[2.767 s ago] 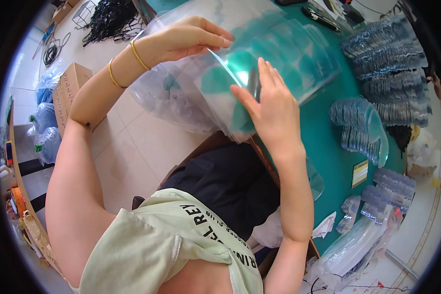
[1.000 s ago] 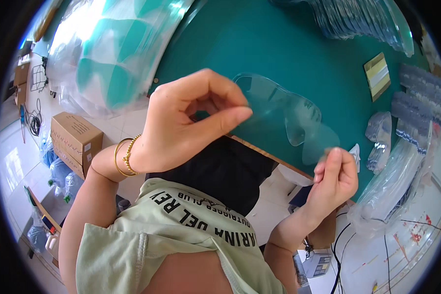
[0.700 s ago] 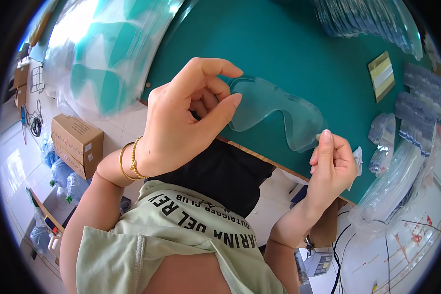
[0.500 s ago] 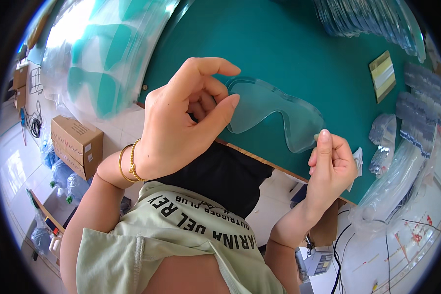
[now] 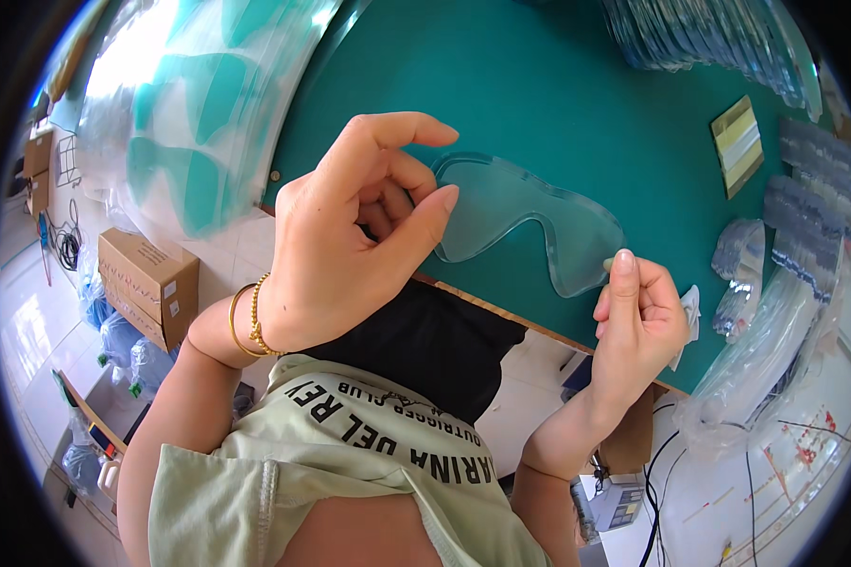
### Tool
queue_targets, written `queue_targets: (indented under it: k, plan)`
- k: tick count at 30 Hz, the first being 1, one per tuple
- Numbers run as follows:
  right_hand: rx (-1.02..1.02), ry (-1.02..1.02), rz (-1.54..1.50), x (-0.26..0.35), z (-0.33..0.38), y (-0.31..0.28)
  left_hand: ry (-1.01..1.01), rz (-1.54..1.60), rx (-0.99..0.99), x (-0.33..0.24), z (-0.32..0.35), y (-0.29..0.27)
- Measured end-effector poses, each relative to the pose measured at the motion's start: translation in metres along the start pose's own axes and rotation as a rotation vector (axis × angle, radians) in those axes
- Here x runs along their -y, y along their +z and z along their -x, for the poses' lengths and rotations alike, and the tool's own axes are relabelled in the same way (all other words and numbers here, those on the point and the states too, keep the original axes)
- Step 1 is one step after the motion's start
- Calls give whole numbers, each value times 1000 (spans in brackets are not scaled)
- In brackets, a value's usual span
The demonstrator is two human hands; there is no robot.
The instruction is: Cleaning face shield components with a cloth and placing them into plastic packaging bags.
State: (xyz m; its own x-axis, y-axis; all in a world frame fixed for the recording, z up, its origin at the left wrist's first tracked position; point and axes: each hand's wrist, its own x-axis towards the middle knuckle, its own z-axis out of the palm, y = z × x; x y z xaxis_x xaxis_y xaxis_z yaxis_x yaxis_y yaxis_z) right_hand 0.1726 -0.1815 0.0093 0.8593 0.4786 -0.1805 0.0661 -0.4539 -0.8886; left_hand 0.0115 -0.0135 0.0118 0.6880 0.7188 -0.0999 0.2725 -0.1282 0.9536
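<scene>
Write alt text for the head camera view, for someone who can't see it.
Two bare hands hold a clear goggle-shaped lens over a green table: the left hand pinches one end, the right hand the other. A bagged stack of lenses lies to the left.

Bright daylight, upper-left glare, fisheye-bent edges.

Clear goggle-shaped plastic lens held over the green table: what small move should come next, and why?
Probably peel the film back with the right hand. Its fingertips pinch at the right edge of the clear goggle-shaped plastic lens, while the left hand grips the other end above the green table, so the lens looks braced.
</scene>
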Motion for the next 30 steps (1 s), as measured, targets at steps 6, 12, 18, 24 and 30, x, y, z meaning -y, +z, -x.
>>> queue_targets:
  k: [6,12,18,24,30]
  plan:
    - [10,-8,23,-1,-2,-1,-3,4,-7,1,-1,1]
    - [5,1,4,3,-1,0,19,53,-87,6,-4,5]
    - [46,157,54,29,-6,-6,55,-21,-34,2,-3,1]
    - [-328,-209,972,89,-86,-48,61,-22,-47,5,-3,4]
    - [-130,-24,1349,53,-209,-42,102,-43,-105,6,-2,6]
